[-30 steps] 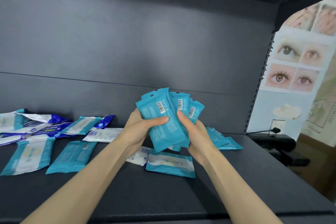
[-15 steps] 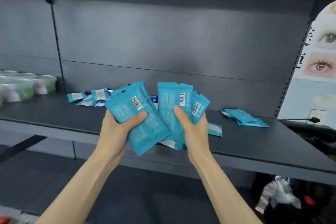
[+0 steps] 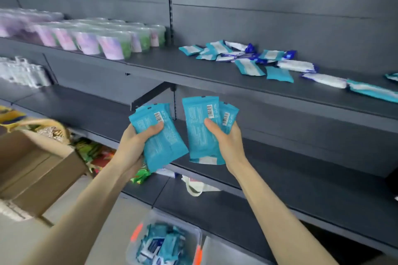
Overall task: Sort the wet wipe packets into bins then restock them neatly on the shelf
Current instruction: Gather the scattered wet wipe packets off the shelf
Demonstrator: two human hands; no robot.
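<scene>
Left hand (image 3: 134,146) and right hand (image 3: 228,144) each clamp slick teal wipe packets (image 3: 160,135) under curled thumbs; loose ones behind the fingers may slip out and miss the clear bin (image 3: 199,240) below them.

Packets (image 3: 163,142) are showing teal with white barcodes, shelf (image 3: 168,65) is looking dark grey, box (image 3: 32,170) tan, bin clips (image 3: 136,232) orange.

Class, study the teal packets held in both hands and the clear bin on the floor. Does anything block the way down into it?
Nothing visible blocks it. The left hand and right hand grip teal packets above the clear bin, whose top shows no lid.
</scene>
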